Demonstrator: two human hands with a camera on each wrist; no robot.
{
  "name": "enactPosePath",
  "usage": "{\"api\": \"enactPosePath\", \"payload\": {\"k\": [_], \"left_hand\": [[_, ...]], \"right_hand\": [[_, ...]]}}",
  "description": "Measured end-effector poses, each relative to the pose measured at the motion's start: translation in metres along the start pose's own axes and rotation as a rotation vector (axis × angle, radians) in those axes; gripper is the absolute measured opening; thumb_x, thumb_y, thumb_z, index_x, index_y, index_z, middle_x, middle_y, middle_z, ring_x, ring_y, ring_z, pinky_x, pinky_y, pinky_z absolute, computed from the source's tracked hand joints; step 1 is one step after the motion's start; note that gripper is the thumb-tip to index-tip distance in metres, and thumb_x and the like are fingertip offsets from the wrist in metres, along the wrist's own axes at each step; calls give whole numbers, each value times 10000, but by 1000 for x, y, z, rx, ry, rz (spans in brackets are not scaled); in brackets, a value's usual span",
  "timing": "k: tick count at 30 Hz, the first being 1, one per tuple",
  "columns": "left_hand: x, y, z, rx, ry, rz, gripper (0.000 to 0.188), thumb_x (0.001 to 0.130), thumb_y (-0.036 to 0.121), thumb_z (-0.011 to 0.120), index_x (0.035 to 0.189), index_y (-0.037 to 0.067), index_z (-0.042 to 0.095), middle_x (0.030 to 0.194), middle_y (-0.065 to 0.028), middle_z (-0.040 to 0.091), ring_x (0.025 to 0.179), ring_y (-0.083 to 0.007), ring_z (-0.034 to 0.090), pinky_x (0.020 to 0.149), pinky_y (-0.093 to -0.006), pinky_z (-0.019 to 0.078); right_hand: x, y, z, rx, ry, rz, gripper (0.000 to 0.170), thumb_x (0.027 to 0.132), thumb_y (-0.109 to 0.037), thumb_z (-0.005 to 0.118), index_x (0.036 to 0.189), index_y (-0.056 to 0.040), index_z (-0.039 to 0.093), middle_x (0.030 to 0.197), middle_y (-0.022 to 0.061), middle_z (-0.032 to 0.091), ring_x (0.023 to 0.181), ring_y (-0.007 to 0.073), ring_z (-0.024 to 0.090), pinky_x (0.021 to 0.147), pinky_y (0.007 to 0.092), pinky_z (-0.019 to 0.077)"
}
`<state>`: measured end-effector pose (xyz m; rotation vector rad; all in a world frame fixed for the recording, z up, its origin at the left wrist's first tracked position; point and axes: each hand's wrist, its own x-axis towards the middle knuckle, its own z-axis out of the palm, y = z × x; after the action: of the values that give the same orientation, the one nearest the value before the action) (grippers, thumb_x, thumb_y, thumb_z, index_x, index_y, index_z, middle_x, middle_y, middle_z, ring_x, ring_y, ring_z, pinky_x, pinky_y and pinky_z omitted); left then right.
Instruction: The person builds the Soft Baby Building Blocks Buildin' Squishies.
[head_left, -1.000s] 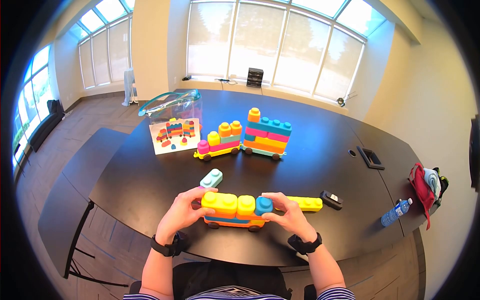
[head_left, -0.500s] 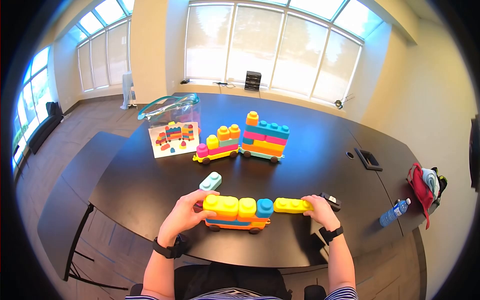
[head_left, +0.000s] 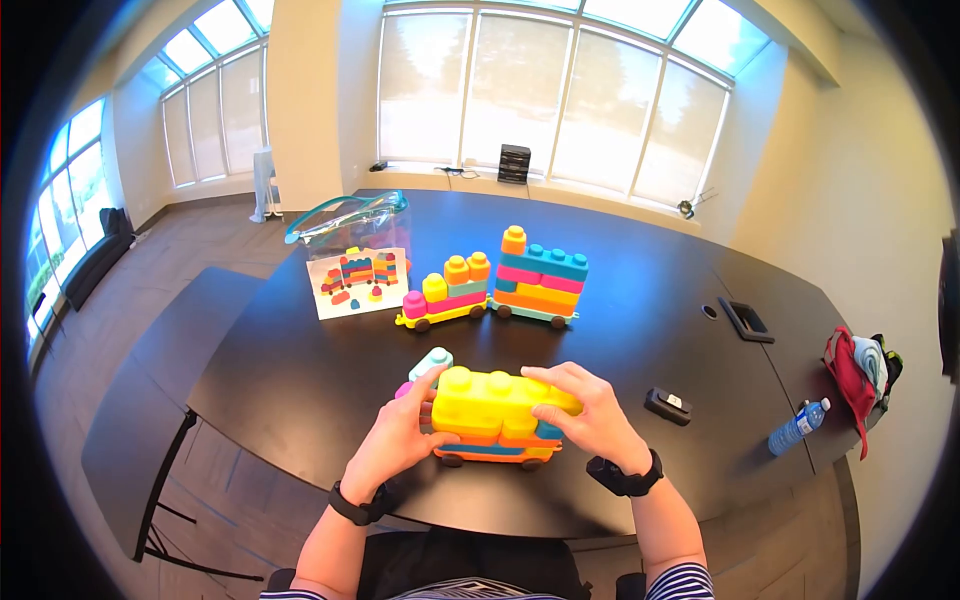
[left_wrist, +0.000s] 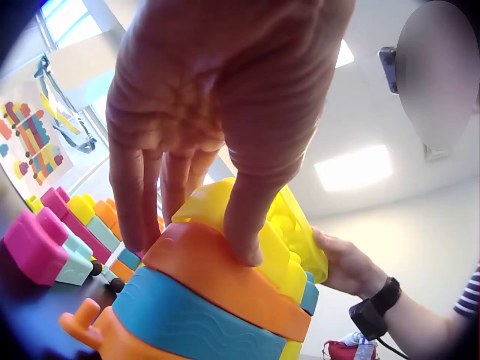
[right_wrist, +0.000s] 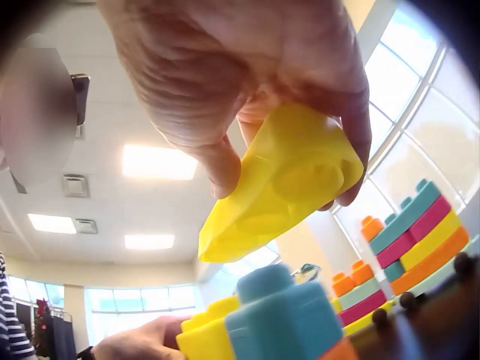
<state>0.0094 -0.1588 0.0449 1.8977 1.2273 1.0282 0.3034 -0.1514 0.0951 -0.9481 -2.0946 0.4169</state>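
Observation:
My left hand (head_left: 395, 437) grips the left end of a wheeled block stack (head_left: 500, 449). In the left wrist view that hand's thumb lies against the stack's orange block (left_wrist: 217, 262) and its fingers reach over the far side. A long yellow block (head_left: 492, 397) is pinched in my right hand (head_left: 598, 425) above the stack. The right wrist view shows this long yellow block (right_wrist: 277, 191) tilted, its hollow underside visible, with its right end raised off the blue block (right_wrist: 281, 319). Whether its left end touches the stack is hidden.
Behind stand two joined block wagons (head_left: 450, 303), (head_left: 540, 295) and a clear bag (head_left: 360, 235) with a picture card. A pale green block (head_left: 432, 366) and a pink one lie beyond my left hand. A black case (head_left: 668, 406), bottle (head_left: 800, 428) and red cloth (head_left: 845, 375) are at right.
My right hand left the stack, took hold of the long yellow block lying at its right, and brought it left over the stack. My left hand has stayed at the stack's left end.

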Motion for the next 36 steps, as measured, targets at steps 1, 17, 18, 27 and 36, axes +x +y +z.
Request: {"api": "enactPosePath", "payload": {"k": [1, 17, 18, 27, 36], "left_hand": [[0, 0, 0, 14, 4, -4, 1016, 790, 3, 898, 1647, 162, 375, 1332, -187, 699, 1193, -335, 722, 1042, -427, 595], [-3, 8, 7, -5, 5, 129, 1041, 792, -76, 835, 1659, 217, 339, 1546, -186, 540, 1323, -442, 609, 992, -463, 621], [-2, 9, 7, -11, 2, 126, 1025, 793, -77, 834, 1651, 212, 353, 1541, -186, 543, 1324, -446, 605, 989, -463, 622], [-1, -1, 12, 25, 42, 165, 917, 792, -26, 858, 1584, 197, 453, 1446, -171, 627, 1263, -447, 636, 983, -489, 600], [11, 16, -26, 41, -260, 132, 1015, 800, 96, 910, 1657, 243, 388, 1464, -126, 643, 1241, -346, 686, 1001, -457, 571]], "right_hand": [[0, 2, 3, -14, -8, -9, 466, 934, -189, 806, 1383, -119, 703, 1115, 138, 697, 1047, 325, 688, 937, 401, 572], [-2, 3, -1, -41, -34, -60, 411, 949, -129, 766, 1350, -55, 712, 1161, 153, 711, 1045, 323, 707, 931, 393, 574], [-2, 6, 0, -9, -41, -61, 408, 953, -123, 760, 1351, -51, 710, 1165, 153, 712, 1048, 322, 708, 933, 392, 574], [-3, 10, 5, -13, -69, -62, 397, 956, -106, 752, 1345, -43, 708, 1154, 158, 722, 1041, 322, 713, 933, 388, 576], [-15, 18, 3, -31, 28, -72, 387, 947, -151, 777, 1320, -63, 728, 1090, 144, 721, 1000, 324, 699, 897, 397, 580]]}}
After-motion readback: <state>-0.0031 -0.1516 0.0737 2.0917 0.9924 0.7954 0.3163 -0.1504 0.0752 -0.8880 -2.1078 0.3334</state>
